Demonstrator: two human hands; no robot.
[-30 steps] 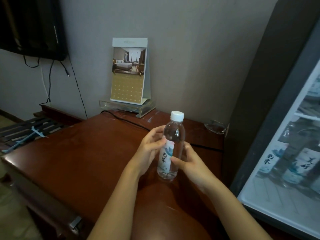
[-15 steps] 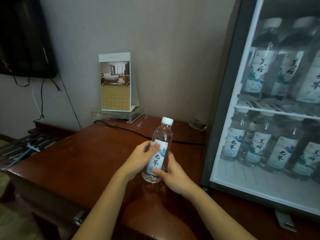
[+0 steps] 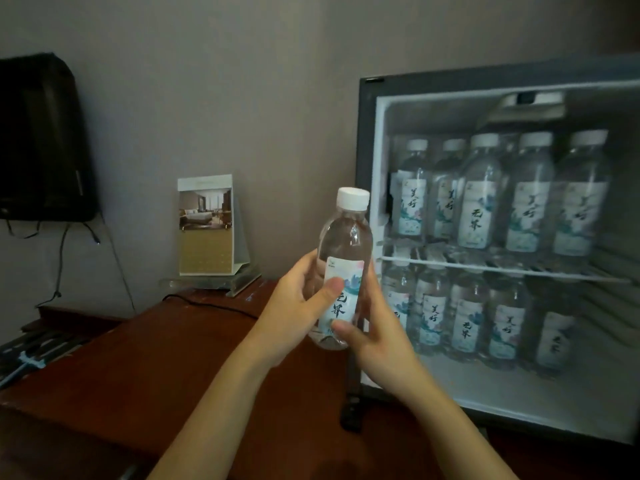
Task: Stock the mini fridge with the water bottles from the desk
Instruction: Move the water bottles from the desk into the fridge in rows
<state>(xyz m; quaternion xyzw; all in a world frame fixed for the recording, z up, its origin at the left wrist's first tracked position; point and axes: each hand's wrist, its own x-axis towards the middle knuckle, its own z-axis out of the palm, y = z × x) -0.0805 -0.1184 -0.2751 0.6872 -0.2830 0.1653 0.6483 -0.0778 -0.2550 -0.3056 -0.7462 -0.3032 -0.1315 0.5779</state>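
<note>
Both hands lift a water bottle (image 3: 344, 268) off the tabletop (image 3: 166, 368) in front of the open mini fridge (image 3: 367, 140).

From my remote seat I see the left hand (image 3: 294, 308) wrapped around the bottle's labelled middle, thumb across the front, while the right hand (image 3: 375, 336) closes on its lower part from the right side, thumb under the label. The bottle is upright, its white cap (image 3: 353, 198) on, held clear of the wood near the tabletop's right edge, just left of the fridge's dark frame. Inside the fridge, rows of matching bottles fill the upper wire shelf (image 3: 502, 266) and the floor below it. At the tabletop's far edge a desk calendar (image 3: 206, 225) stands against the wall, a black cable (image 3: 207, 304) running past it. A dark screen (image 3: 41, 140) hangs on the wall at left.
</note>
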